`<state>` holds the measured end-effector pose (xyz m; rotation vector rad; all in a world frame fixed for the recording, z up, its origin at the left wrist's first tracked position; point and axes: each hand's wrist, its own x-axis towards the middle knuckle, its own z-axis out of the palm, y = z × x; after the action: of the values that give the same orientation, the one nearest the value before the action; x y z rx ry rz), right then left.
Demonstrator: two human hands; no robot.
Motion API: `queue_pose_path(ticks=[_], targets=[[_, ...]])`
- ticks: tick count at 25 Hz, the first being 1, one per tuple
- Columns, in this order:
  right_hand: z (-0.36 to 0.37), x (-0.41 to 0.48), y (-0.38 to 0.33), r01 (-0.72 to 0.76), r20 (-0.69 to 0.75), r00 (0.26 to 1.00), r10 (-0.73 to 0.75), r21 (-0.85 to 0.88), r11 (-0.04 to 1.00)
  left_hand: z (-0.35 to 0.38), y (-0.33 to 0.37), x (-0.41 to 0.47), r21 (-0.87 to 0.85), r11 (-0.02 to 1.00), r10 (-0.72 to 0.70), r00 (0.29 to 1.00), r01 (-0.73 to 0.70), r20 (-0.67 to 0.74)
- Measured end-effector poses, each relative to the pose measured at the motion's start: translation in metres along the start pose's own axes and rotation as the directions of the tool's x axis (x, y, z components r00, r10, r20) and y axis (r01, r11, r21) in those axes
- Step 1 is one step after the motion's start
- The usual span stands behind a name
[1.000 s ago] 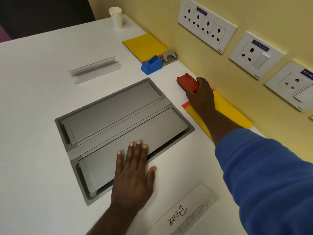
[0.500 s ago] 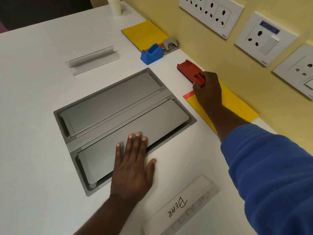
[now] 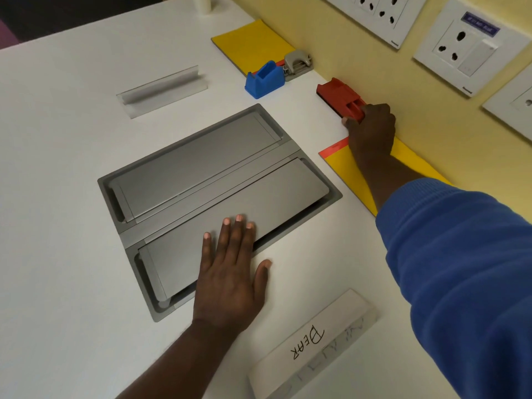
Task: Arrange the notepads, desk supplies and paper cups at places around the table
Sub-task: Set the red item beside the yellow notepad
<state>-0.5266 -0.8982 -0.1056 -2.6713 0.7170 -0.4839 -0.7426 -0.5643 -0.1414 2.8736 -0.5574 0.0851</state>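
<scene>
Right hand [image 3: 371, 128] curled around the near end of the red tape dispenser [image 3: 338, 96], fingers closed on it, reaching across the near yellow notepad [image 3: 345, 168] at the table's wall-side edge. Left hand [image 3: 230, 272] spread flat and wide, holding nothing, palm on the white table [image 3: 57, 139], fingertips [image 3: 239, 218] over the near flap of the grey cable box [image 3: 218, 180] sunk in the table's middle.

Dispenser lying along the wall-side edge, just beyond the notepad's orange-bound top: moulded red plastic with a dark base. Probably light, stiff and a little slick; best pinched across its narrow sides, low down, clear of any cutter.

Farther along the same edge: blue tape dispenser [image 3: 264, 79] touching a grey hole punch [image 3: 298, 63], both at the near end of a second yellow notepad [image 3: 253, 43]. Paper cup [image 3: 203, 4] at the far corner, mostly cut off. Clear name stand [image 3: 161, 92] beyond the box, another marked "BEAR" [image 3: 313, 347] by the near edge.
</scene>
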Motion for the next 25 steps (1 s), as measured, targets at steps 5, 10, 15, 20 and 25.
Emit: queue_pose_path(ticks=[5,10,15,20,25], targets=[[0.000,-0.018,-0.001,-0.009,-0.003,1.000,0.009,0.011,1.000,0.001,0.000,0.000,-0.015,1.000,-0.008,1.000,0.008,-0.003],[-0.013,-0.058,0.003,0.072,0.032,0.997,-0.072,0.012,0.997,0.007,-0.003,0.000,-0.020,1.000,-0.011,1.000,0.010,-0.027],[-0.065,-0.128,0.000,0.162,0.055,0.985,-0.162,-0.003,0.987,0.005,-0.001,-0.001,-0.023,1.000,-0.021,1.000,0.020,-0.009],[-0.134,-0.232,0.000,0.285,0.086,0.954,-0.286,0.028,0.958,-0.032,0.007,-0.036,0.012,0.998,-0.064,0.995,0.063,0.074],[-0.181,-0.330,-0.004,0.295,0.175,0.937,-0.302,0.067,0.953,-0.094,0.025,-0.123,-0.018,0.998,-0.065,0.998,0.065,0.012]])
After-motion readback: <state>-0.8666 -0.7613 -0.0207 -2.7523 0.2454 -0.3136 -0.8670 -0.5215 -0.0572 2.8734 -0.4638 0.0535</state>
